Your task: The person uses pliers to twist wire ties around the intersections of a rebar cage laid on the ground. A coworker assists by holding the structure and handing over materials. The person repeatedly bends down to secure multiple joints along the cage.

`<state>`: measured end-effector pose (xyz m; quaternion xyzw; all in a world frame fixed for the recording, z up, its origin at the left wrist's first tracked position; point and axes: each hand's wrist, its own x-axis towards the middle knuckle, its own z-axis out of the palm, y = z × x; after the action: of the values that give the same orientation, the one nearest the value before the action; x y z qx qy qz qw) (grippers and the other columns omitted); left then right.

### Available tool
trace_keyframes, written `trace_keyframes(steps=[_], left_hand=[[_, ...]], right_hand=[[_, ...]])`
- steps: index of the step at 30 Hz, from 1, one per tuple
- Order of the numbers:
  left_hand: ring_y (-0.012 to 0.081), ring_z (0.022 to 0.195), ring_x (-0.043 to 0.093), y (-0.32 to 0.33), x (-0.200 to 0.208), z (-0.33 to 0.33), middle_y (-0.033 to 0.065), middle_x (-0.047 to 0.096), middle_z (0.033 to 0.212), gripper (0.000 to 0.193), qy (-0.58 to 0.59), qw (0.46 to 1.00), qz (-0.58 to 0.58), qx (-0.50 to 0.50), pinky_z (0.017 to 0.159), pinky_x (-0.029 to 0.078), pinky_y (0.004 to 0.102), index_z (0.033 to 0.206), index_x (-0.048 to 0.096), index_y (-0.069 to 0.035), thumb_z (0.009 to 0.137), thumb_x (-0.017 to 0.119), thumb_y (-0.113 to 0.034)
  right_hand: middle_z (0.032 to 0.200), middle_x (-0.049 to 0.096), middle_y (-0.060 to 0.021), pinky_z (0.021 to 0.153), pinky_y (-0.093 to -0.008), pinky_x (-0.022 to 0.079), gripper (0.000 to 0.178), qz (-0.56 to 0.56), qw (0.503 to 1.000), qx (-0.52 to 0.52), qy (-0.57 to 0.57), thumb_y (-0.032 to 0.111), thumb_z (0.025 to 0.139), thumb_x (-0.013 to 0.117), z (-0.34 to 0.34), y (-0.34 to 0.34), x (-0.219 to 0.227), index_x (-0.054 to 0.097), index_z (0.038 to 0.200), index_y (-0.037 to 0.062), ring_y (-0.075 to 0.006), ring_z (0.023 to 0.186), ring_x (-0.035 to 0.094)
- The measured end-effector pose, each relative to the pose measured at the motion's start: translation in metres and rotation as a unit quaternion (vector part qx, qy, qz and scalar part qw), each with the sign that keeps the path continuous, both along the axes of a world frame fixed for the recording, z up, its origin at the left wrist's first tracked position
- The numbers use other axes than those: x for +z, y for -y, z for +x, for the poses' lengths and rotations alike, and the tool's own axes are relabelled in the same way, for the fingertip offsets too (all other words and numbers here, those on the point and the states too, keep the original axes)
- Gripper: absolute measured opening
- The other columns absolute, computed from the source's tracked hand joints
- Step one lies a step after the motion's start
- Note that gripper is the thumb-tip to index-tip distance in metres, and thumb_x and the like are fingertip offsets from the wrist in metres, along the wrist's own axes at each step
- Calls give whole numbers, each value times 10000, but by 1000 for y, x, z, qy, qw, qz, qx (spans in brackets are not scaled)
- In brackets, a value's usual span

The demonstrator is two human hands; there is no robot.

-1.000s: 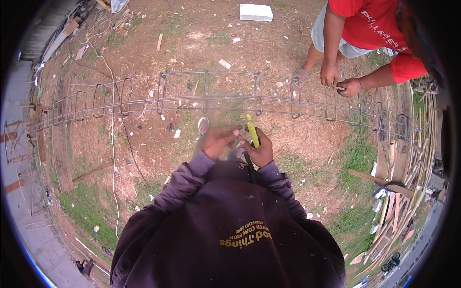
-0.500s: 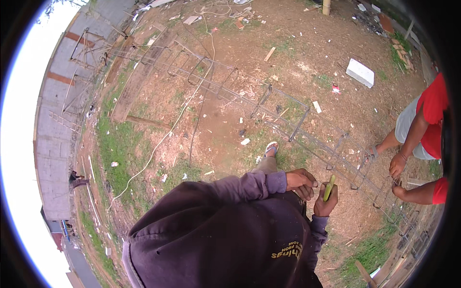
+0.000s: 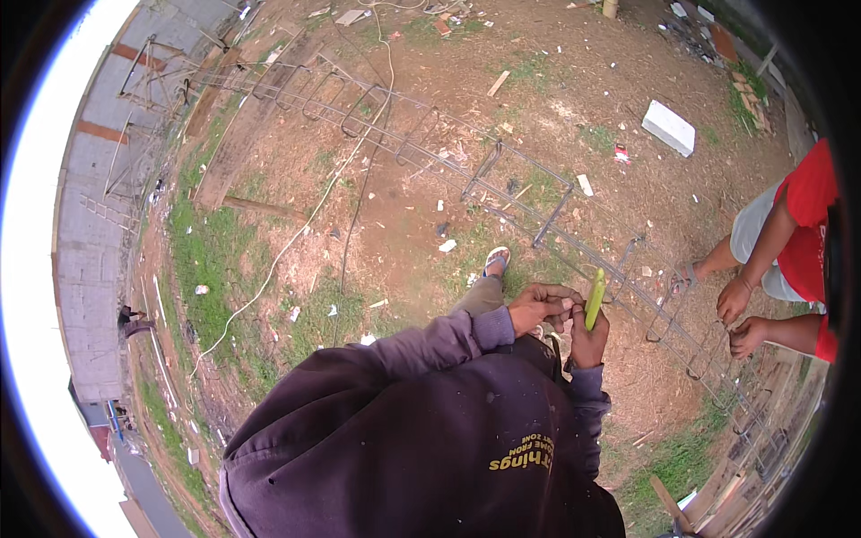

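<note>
My left hand (image 3: 541,308) is closed, its thumb and fingertips pinched together close to my right hand. Whatever may be in that pinch is too small to make out. My right hand (image 3: 587,342) grips a slim yellow-green object (image 3: 595,298) like a tool handle, which stands up out of the fist; its lower part is hidden in the palm. Both hands are in front of my dark purple hoodie (image 3: 395,430). Just beyond them runs a long cage of steel reinforcing bars (image 3: 554,215) with rectangular stirrups.
At the right, a co-worker in a red shirt (image 3: 803,260) has both hands near the cage's near end. A pale cable (image 3: 296,242) crosses the ground. Farther off lies a white block (image 3: 668,128). Planks (image 3: 717,502) lie at lower right, and a grey wall (image 3: 85,233) stands left.
My hands have come closer together, and the yellow-green object is nearer upright. The whole view has shifted slightly. The co-worker's hands have moved a little at the cage.
</note>
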<state>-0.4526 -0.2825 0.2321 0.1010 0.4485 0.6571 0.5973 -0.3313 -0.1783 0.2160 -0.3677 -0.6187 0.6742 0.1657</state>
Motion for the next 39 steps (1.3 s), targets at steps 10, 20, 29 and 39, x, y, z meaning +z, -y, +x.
trace_keyframes(steps=[10,20,29,39], left_hand=[[150,655,640,-38,-12,7,81,667,788,222,-109,983,-120,-91,636,532,272,1065,650,14,918,636,-153],[130,626,632,-78,-93,-11,100,677,769,228,-211,954,-109,-185,602,541,269,1043,652,58,914,635,-128],[186,685,675,-116,-96,-52,124,686,797,206,-105,970,-161,-147,627,561,300,1010,646,45,915,629,-137],[135,653,623,-163,-123,-152,70,651,732,145,-128,971,-181,-88,589,516,275,950,652,31,910,618,-104]], right_hand=[[756,612,-121,636,-330,477,256,93,982,-165,14,182,888,633,71,-5,-17,560,1072,20,-207,672,601],[1157,608,-108,733,-307,507,583,-108,960,-255,-28,14,884,473,87,-88,-24,317,1433,133,-186,952,636],[1270,545,-150,793,-534,551,760,-216,922,-293,-134,-39,855,422,-53,-333,-96,173,1500,276,-332,1046,627],[1196,578,-151,785,-646,494,733,-476,865,-139,-76,4,829,502,-109,-405,-218,246,1482,220,-325,1027,628]])
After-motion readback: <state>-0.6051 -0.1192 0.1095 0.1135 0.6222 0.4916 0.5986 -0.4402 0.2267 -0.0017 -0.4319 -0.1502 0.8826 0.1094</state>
